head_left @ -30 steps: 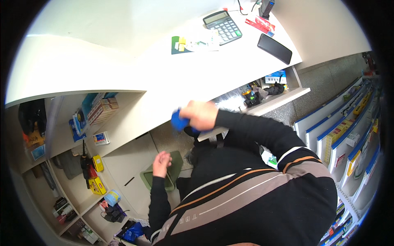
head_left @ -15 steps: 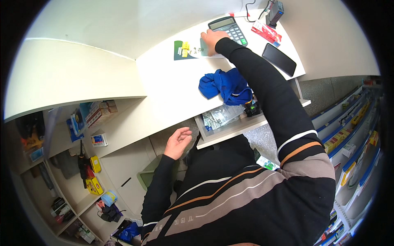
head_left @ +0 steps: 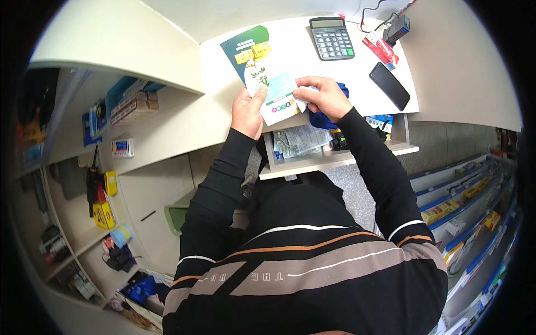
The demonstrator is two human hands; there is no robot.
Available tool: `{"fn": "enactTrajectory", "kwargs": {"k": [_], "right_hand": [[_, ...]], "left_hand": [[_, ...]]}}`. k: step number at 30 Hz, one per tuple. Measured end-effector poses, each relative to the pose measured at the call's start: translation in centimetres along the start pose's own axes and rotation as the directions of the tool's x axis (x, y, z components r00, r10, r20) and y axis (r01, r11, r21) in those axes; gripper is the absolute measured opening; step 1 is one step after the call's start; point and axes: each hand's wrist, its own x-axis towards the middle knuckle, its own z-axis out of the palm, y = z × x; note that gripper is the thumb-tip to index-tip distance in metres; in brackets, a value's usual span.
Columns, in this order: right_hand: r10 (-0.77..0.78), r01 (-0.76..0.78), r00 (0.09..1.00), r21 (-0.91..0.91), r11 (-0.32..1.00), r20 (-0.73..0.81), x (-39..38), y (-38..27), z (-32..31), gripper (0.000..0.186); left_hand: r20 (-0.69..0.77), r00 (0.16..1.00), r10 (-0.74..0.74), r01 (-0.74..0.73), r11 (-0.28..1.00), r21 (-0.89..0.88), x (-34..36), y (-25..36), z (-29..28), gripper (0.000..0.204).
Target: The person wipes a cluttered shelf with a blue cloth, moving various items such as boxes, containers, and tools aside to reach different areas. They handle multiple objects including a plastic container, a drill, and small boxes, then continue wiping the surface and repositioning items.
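A green and white printed leaflet [head_left: 260, 71] with yellow pictures is held up over the desk. My left hand [head_left: 247, 113] grips its lower left edge, thumb on top. At the lower right corner, my right hand [head_left: 325, 98] is closed with fingers pinched on the leaflet's edge, where a white paper part sticks out; whether that is a fold or another sheet I cannot tell. Behind my right hand lies a bundled blue cloth [head_left: 320, 120], mostly covered. A black calculator [head_left: 333, 40] rests farther back on the desk.
Below the desktop an open drawer [head_left: 340, 161] holds clear plastic bags and small items. A dark phone [head_left: 389, 86], a red and white packet [head_left: 381, 49] and a black device [head_left: 397, 29] with cables occupy the right side. Shelves [head_left: 92, 243] stand left, a green bin [head_left: 177, 215] beneath.
My right hand has come back from beside the calculator with the leaflet, lifting it off the desk. My left hand has risen from below the desk edge and taken hold of it.
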Motion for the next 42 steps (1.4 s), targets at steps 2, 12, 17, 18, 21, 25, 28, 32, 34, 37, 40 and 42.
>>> {"fn": "enactTrajectory", "kwargs": {"k": [2,12,17,18,21,25,28,32,34,37,40,42], "right_hand": [[0.017,-0.019,0.999,0.076,0.997,0.034,-1.7,0.5,0.0,0.030],[0.151,-0.161,0.878,-0.017,0.987,0.454,-8.2,2.3,4.9,0.020],[0.216,-0.008,0.819,-0.367,0.930,0.531,-11.4,4.0,11.4,0.045],[0.084,0.040,0.855,-0.226,0.973,0.511,-12.3,7.0,12.7,0.045],[0.316,-0.071,0.836,-0.481,0.874,0.449,-13.7,12.8,13.3,0.039],[0.540,-0.072,0.707,-0.713,0.697,0.457,-15.1,22.2,8.3,0.039],[0.658,-0.027,0.697,-0.906,0.421,0.285,-15.6,27.2,1.1,0.046],[0.667,-0.043,0.732,-0.969,0.245,0.136,-15.8,29.0,-7.4,0.048],[0.688,-0.086,0.720,-0.972,0.217,0.090,-15.6,27.6,-9.8,0.049],[0.669,-0.233,0.737,-0.894,0.382,0.094,-18.3,27.8,-15.1,0.043],[0.719,-0.506,0.694,-0.726,0.465,-0.024,-21.4,27.8,-18.2,0.034],[0.765,-0.640,0.643,-0.583,0.501,-0.048,-22.5,27.7,-19.5,0.032]], "left_hand": [[-0.053,0.999,-0.003,0.000,0.998,-0.061,-1.5,-0.1,0.0,0.026],[0.294,0.940,0.175,0.145,0.573,-0.807,-11.8,-3.5,-5.9,0.029],[-0.705,0.657,0.268,-0.338,0.940,0.042,-18.2,-8.5,-5.0,0.033],[-0.700,0.651,0.294,-0.259,0.953,0.160,-20.6,-10.4,-5.4,0.031],[-0.772,0.629,0.094,-0.207,0.977,-0.050,-26.9,-17.2,-6.1,0.027],[-0.815,0.418,0.400,0.060,0.884,0.465,-32.2,-26.5,-10.0,0.053],[-0.541,0.759,0.362,-0.020,0.844,0.536,-28.4,-23.6,-7.4,0.091],[-0.216,0.826,0.520,-0.185,0.613,0.768,-20.0,-21.8,-6.1,0.074],[-0.312,0.714,0.626,-0.140,0.565,0.813,-18.1,-23.0,-6.4,0.046],[-0.244,0.670,0.701,-0.096,0.407,0.908,-14.8,-22.9,-7.0,0.042],[-0.200,0.669,0.716,-0.081,0.338,0.938,-11.0,-20.6,-7.2,0.035],[-0.222,0.713,0.665,-0.064,0.378,0.924,-9.2,-19.7,-6.7,0.037]]}}
